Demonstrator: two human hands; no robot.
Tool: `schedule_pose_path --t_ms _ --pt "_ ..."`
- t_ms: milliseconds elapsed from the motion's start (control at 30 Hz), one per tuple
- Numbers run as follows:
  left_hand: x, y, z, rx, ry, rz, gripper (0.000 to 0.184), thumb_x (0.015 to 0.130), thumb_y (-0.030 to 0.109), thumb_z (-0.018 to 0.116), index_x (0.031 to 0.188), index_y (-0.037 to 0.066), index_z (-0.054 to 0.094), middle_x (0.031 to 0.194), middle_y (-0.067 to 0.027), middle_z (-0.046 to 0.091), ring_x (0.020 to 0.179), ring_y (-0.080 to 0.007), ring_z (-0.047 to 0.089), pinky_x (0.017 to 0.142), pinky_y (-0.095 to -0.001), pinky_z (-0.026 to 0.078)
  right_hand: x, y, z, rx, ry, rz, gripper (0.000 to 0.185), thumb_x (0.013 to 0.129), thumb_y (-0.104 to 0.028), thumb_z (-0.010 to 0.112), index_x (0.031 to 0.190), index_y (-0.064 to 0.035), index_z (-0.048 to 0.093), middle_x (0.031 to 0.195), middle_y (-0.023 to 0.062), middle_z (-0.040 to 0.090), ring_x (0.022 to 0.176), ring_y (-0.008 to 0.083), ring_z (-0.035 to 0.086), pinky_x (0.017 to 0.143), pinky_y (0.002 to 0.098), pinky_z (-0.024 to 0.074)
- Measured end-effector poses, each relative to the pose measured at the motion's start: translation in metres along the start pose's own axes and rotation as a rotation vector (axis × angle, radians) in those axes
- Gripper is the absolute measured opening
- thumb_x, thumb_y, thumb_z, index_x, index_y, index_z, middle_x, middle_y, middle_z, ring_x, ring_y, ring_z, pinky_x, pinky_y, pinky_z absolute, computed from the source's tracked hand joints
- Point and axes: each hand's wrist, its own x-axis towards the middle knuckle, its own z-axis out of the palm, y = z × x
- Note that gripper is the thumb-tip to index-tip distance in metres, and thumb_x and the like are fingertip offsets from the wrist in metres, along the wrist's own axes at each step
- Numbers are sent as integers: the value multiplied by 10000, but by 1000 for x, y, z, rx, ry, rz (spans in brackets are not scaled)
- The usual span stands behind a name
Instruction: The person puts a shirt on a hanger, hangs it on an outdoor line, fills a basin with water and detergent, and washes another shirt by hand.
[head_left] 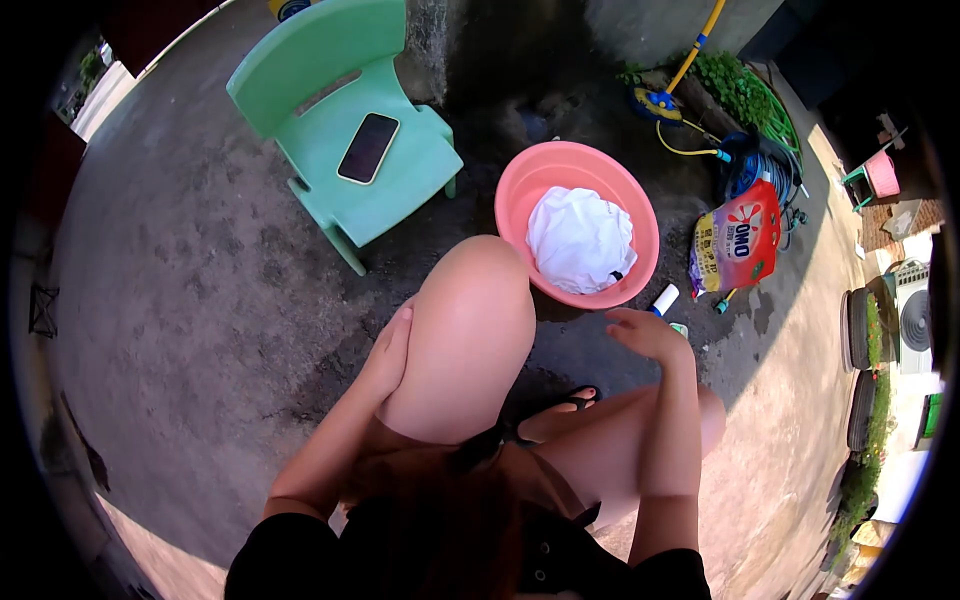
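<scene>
My left hand (393, 352) rests against the outer side of my raised knee, its fingers lying flat on the skin and partly hidden by the leg. Over my other leg hangs my right hand (645, 333), holding nothing, fingers apart and loosely bent. Just ahead of it stands a pink plastic basin (515, 195) with a bunched white cloth (580, 238) inside; a small dark patch shows on the cloth. A white and blue item (664, 300) lies beyond my right fingers, beside a small pale green item (680, 329) partly covered by my hand.
A green plastic chair (300, 135) holds a phone (368, 148), screen up. Right of the basin stands a red OMO detergent bag (737, 240). Behind it are a blue hose reel (750, 165) and a yellow hose (697, 45). The concrete floor (190, 270) is wet around the basin.
</scene>
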Motion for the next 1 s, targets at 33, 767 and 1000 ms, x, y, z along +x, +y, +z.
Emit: schedule_pose_path --t_ms 33,767,1000 --pt "-3 -6 2 -198 5 -43 474 987 293 242 1313 -17 393 1310 -137 454 1259 -220 365 1062 -316 244 -9 -7 1 12 19 -9 448 830 -314 549 1192 -52 541 1061 184 620 990 309 596 863 378 445" --pt "-53 62 -4 615 9 389 1048 620 288 732 1417 -7 119 1477 -224 94 1346 -395 161 1075 -481 173 -226 -20 140 787 1118 323 663 930 -346 385 1430 -9 111 1491 173 122 1369 291 165 1097 385 147" --pt "26 117 24 1122 -144 566 686 693 212 626 1308 3 406 1402 -221 306 1289 -387 311 1038 -465 266 -190 -23 98 193 1091 449 798 826 -388 537 1419 -16 154 1457 259 112 1344 393 165 1052 488 203"
